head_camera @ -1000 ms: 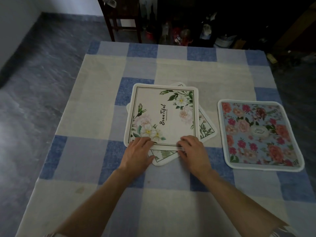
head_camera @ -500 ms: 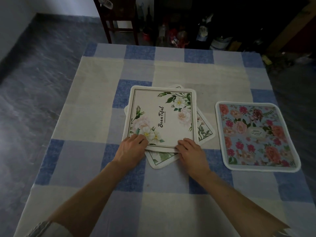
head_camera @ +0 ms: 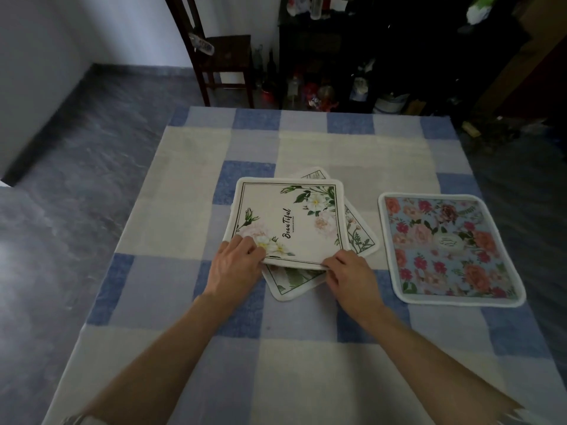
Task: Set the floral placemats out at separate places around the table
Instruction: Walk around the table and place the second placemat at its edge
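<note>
The left hand (head_camera: 236,266) and right hand (head_camera: 352,280) pinch the cream mat (head_camera: 291,222) at its near edge. A pink mat (head_camera: 448,250) lies to its right.

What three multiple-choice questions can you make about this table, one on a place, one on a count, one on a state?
1. Where does the blue rose-patterned fabric placemat lie relative to the cream "Beautiful" fabric placemat? A to its left; B to its right; C on it.
2. How many placemats show? A two; B three; C five.
3. What holds the top cream placemat's near edge? A nothing; B one hand; C both hands.
Answers: B, it lies apart on the right; B, a second cream leaf-printed placemat peeks from under the top one; C, the left hand and right hand each pinch that edge.
</note>
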Available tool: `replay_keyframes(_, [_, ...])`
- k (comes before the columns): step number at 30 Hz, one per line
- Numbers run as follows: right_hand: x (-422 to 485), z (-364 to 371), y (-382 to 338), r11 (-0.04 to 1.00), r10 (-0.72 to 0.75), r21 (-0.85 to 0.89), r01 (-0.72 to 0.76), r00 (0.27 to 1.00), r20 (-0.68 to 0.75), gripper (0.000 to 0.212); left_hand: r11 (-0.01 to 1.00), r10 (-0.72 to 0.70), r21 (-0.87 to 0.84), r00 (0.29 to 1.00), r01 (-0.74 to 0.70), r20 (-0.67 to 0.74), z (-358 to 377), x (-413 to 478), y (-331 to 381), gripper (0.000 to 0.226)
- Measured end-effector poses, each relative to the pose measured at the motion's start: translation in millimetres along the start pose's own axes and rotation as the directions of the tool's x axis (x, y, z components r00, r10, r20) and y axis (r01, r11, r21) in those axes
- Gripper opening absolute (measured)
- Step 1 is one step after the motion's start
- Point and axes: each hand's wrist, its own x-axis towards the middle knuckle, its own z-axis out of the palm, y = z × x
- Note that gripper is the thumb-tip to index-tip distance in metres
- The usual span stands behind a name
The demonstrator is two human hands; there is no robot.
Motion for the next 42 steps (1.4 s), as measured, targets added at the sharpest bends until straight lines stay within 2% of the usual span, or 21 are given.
replay_keyframes(10, [-47.7, -33.8, -17.6, 0.998, -0.046, 0.032, 0.046, 0.999, -0.012, 0.009, 0.995, -0.07, 0.07, 0.995, 0.066, 0.064, -32.7, -46.2, 41.6, 0.016])
replay_keyframes(13, [-69.8, -37.7, -12.2, 0.998, -0.039, 0.045, 0.04, 0.999, -0.012, 0.008, 0.998, -0.045, 0.046, 0.998, 0.042, 0.047, -35.7, -65.8, 61.3, 0.018])
replay_keyframes(18, [-112.1, -41.5, -4.0, 0.995, -0.057, 0.086, 0.059, 0.998, -0.025, 0.004, 0.996, -0.085, 0.027, 0.996, 0.084, 0.023, -36.1, -102.0, 88.7, 0.012])
replay_keyframes(26, [-168.6, -55.0, -13.1, 0.989, -0.138, 0.047, 0.141, 0.988, -0.067, 0.013, 0.998, -0.059, -0.017, 0.998, 0.059, -0.009, -40.6, -156.9, 114.1, 0.014])
replay_keyframes(30, [-196.8, -53.5, -26.9, 0.994, -0.095, 0.046, 0.096, 0.995, -0.041, 0.015, 0.999, -0.018, -0.038, 1.0, 0.017, -0.026, -41.5, -184.6, 117.6, 0.015])
replay_keyframes(34, [-231.7, -53.4, -50.0, 0.998, -0.053, 0.021, 0.055, 0.996, -0.078, 0.019, 0.997, 0.002, -0.083, 0.999, -0.005, -0.041, -40.6, -216.5, 118.0, 0.022])
replay_keyframes(37, [-266.1, -49.2, -64.3, 1.0, 0.001, -0.011, -0.001, 1.0, -0.027, 0.012, 0.994, 0.001, -0.113, 1.0, -0.001, 0.001, -34.1, -245.1, 119.3, 0.023])
replay_keyframes(42, [-321.2, -48.0, -81.0, 0.993, 0.102, -0.052, -0.101, 0.995, 0.004, 0.014, 0.987, 0.032, -0.162, 0.998, -0.022, 0.06, -18.3, -286.4, 131.6, 0.017])
